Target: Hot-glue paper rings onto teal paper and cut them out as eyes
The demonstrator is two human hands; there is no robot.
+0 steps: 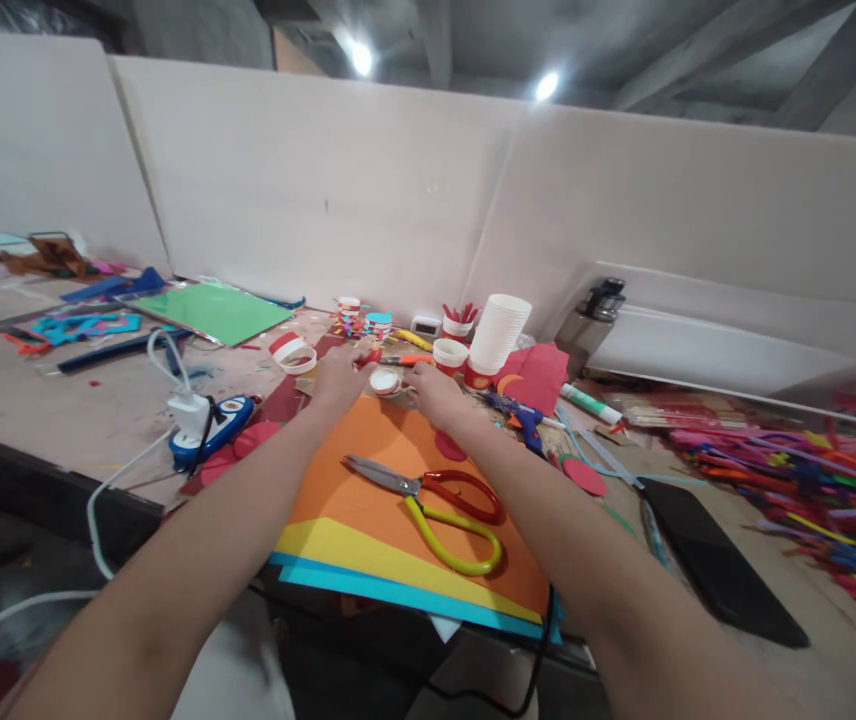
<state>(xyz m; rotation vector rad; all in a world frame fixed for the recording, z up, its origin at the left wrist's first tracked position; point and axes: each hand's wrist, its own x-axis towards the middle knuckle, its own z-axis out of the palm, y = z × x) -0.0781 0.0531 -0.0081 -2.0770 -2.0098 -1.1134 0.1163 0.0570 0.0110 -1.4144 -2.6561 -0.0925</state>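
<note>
My left hand (342,378) reaches forward over the table, its fingers closed round a small red piece (373,356) that is partly hidden. To the right, my right hand (434,388) has its fingers slightly bent and apart, with nothing visible in them. A small cut-down paper cup (384,381) with a white inside sits between the hands. Just behind lies an orange-handled cutter (407,360). Nearer to me, scissors (413,487) with one red and one yellow handle rest on orange paper sheets (323,500) between my forearms.
A tall stack of paper cups (501,330) stands behind my right hand, beside a blue glue gun (522,415). A black phone (720,560) and many pipe cleaners (810,490) lie right. A power strip (214,430) with a white cable is left, near green sheets (218,310).
</note>
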